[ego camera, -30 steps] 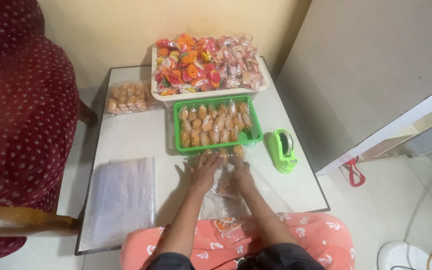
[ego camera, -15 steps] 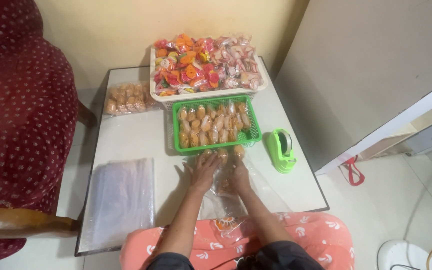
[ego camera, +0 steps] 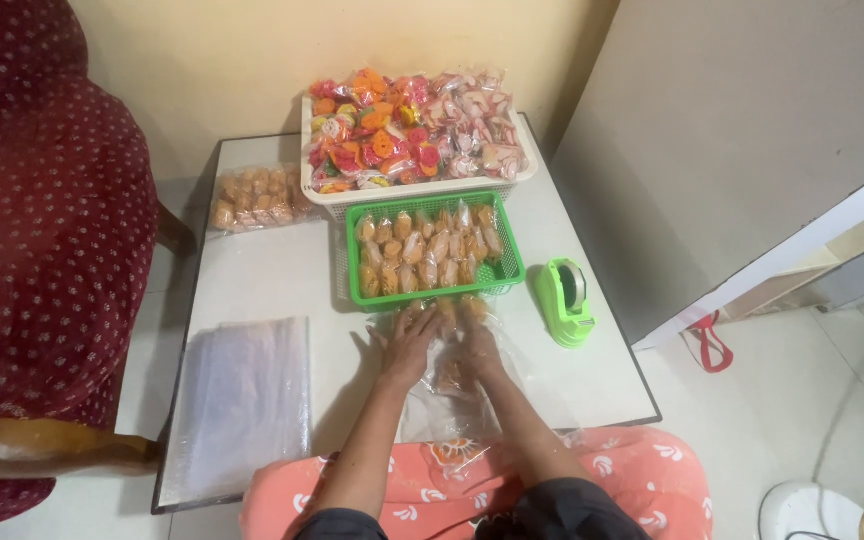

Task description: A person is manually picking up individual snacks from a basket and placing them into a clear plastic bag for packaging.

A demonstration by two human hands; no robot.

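Hands barely shifted: left hand (ego camera: 408, 345), right hand (ego camera: 479, 345) flat, pressing crinkly clear snack bag (ego camera: 449, 375).

White table (ego camera: 262, 280) w/ dark edge carries everything. Far side: white basket (ego camera: 417, 192) of bright wrapped snacks; just in front, touching it, a green basket (ego camera: 505, 268) w/ tan snack packs. Far left: clear snack bag (ego camera: 252, 197). Near left: stack of clear plastic sheets (ego camera: 242, 400). Right: green tape dispenser (ego camera: 564, 300). Near-centre: a clear bag of snacks (ego camera: 449, 375).
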